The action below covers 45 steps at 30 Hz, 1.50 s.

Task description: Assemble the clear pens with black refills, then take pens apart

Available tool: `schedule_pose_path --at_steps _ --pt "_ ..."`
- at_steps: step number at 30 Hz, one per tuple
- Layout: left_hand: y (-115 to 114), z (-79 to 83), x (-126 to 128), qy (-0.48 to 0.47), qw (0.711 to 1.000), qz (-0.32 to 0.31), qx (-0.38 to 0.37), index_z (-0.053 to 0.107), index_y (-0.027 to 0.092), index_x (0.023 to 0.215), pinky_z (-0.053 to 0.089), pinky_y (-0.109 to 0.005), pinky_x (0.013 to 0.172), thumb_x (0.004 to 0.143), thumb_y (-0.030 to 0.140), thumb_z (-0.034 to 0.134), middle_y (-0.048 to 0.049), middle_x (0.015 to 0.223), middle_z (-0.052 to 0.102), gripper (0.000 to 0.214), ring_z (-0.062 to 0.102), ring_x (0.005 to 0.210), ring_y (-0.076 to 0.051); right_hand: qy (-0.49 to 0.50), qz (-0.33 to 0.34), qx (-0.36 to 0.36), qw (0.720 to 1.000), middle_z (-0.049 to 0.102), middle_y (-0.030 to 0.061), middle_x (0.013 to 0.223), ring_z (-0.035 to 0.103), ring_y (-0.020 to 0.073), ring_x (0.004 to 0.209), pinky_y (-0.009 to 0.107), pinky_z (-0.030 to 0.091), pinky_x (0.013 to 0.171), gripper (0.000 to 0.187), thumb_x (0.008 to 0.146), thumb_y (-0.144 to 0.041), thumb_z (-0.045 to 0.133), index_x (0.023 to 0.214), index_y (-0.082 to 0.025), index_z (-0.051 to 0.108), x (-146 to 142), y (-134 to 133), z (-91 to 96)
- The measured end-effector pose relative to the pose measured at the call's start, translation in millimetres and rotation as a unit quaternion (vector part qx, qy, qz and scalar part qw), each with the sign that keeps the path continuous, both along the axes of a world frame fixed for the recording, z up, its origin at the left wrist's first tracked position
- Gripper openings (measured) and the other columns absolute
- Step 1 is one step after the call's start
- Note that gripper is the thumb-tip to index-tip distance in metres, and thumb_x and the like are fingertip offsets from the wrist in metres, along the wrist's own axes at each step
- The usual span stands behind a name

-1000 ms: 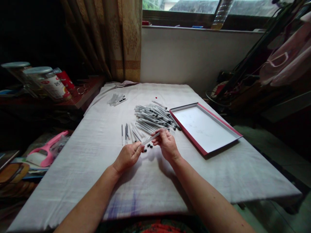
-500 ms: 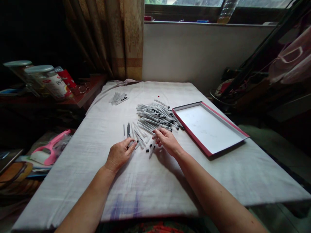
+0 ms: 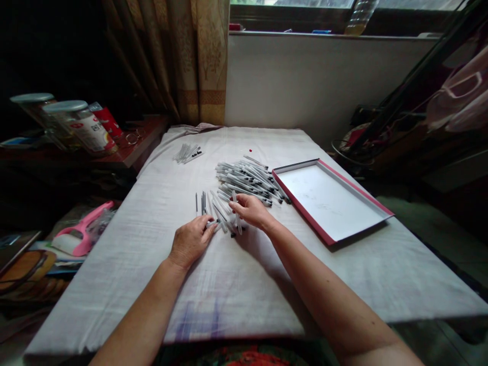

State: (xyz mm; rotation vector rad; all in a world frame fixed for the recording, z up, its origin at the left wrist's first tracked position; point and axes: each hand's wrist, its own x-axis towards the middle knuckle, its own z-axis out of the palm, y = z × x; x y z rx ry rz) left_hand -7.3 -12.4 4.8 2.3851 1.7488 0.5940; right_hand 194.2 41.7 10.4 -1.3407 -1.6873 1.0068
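Pale tube (image 3: 238, 223) pinched in right hand (image 3: 249, 209), pen pile (image 3: 244, 178) at its 12 o'clock. Left hand (image 3: 192, 239), at 8 o'clock, curled round dark-tipped piece (image 3: 215, 222).

I see two lidded jars (image 3: 90, 131) on a wooden shelf (image 3: 150, 133), a red packet (image 3: 108, 122) beside them. A patterned curtain (image 3: 209, 66) hangs by the window (image 3: 293, 2), a bottle (image 3: 362, 18) with yellowish liquid on its sill (image 3: 267, 34). Lower down lies a pink-handled tool (image 3: 86, 231).

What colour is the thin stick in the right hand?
The stick is whitish, seen best in the head view.
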Motion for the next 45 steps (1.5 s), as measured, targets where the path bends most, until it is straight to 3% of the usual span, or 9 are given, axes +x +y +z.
schedule_pose_path --at_steps 4,11,16,23,29,33,36,40,45 --pt "2 0.5 -4 -0.016 0.999 0.045 0.018 0.066 0.023 0.101 0.049 -0.026 0.069 0.092 0.037 0.051 -0.0030 0.098 0.074 0.022 0.069 0.081 -0.020 -0.068 0.008 0.023 0.997 0.060 -0.0020 0.056 0.051 0.0117 0.051 0.023 0.034 0.051 0.025 0.084 -0.033 0.059 0.064 -0.020 0.060 -8 9 7.6" --pt "1 1.1 -3 -0.001 1.000 0.024 0.002 0.066 0.022 0.104 0.049 -0.026 0.071 0.091 0.037 0.053 -0.0033 0.099 0.071 0.024 0.067 0.083 -0.019 -0.228 0.013 0.030 0.973 0.069 0.0023 0.068 0.063 0.0161 0.067 0.024 0.039 0.061 0.021 0.087 -0.034 0.061 0.079 -0.018 0.071 -19 14 21.8" --pt "4 0.3 -4 -0.019 0.999 0.029 -0.001 0.067 0.021 0.105 0.050 -0.028 0.073 0.091 0.036 0.053 -0.0037 0.098 0.069 0.025 0.067 0.082 -0.019 -0.144 -0.031 0.001 0.989 0.075 0.0025 0.083 0.065 0.0141 0.061 0.024 0.047 0.063 0.023 0.090 -0.030 0.054 0.098 -0.020 0.073 0 15 17.6" --pt "6 -6.9 -7 -0.036 0.999 0.007 0.035 0.065 0.021 0.115 0.051 -0.027 0.073 0.091 0.035 0.052 -0.0036 0.095 0.068 0.031 0.066 0.081 -0.017 -0.047 -0.143 0.022 0.988 0.075 0.0046 0.080 0.066 0.0157 0.062 0.025 0.049 0.057 0.024 0.087 -0.026 0.053 0.095 -0.018 0.073 59 15 0.5" --pt "6 -10.2 -5 -0.052 0.996 0.017 0.065 0.063 0.021 0.121 0.050 -0.027 0.071 0.092 0.034 0.051 -0.0026 0.089 0.065 0.034 0.064 0.076 -0.017 -0.240 -0.109 0.031 0.964 0.077 0.0037 0.084 0.069 0.0194 0.078 0.028 0.047 0.072 0.019 0.083 -0.028 0.059 0.089 -0.023 0.076 56 -18 2.9" --pt "8 -13.6 -6 -0.062 0.995 0.016 0.072 0.065 0.020 0.115 0.049 -0.027 0.070 0.092 0.033 0.051 -0.0023 0.086 0.066 0.030 0.063 0.074 -0.017 -0.387 -0.068 0.014 0.919 0.076 0.0069 0.091 0.068 0.0237 0.085 0.029 0.045 0.069 0.021 0.081 -0.035 0.061 0.090 -0.024 0.076 43 -34 11.6" --pt "7 -14.6 -6 -0.063 0.994 0.014 0.087 0.066 0.021 0.112 0.048 -0.026 0.068 0.093 0.033 0.050 -0.0021 0.085 0.067 0.028 0.063 0.073 -0.016 -0.426 -0.060 0.020 0.903 0.075 0.0094 0.097 0.067 0.0249 0.087 0.030 0.044 0.067 0.022 0.081 -0.034 0.059 0.091 -0.023 0.075 39 -37 14.9" --pt "5 -12.4 -4 -0.056 0.990 0.007 0.129 0.066 0.021 0.109 0.048 -0.024 0.065 0.094 0.033 0.048 -0.0016 0.083 0.066 0.026 0.063 0.071 -0.015 -0.353 -0.071 0.011 0.933 0.074 0.0082 0.088 0.066 0.0237 0.082 0.031 0.043 0.068 0.020 0.081 -0.029 0.056 0.086 -0.022 0.074 48 -35 16.0" --pt "3 -7.0 0 -0.057 0.971 -0.022 0.230 0.062 0.019 0.116 0.051 -0.031 0.083 0.094 0.031 0.052 -0.0081 0.101 0.065 0.027 0.063 0.093 -0.020 -0.076 -0.073 -0.050 0.993 0.065 0.0026 0.070 0.058 0.0151 0.062 0.027 0.044 0.061 0.018 0.079 -0.031 0.056 0.077 -0.018 0.068 66 -36 16.1"
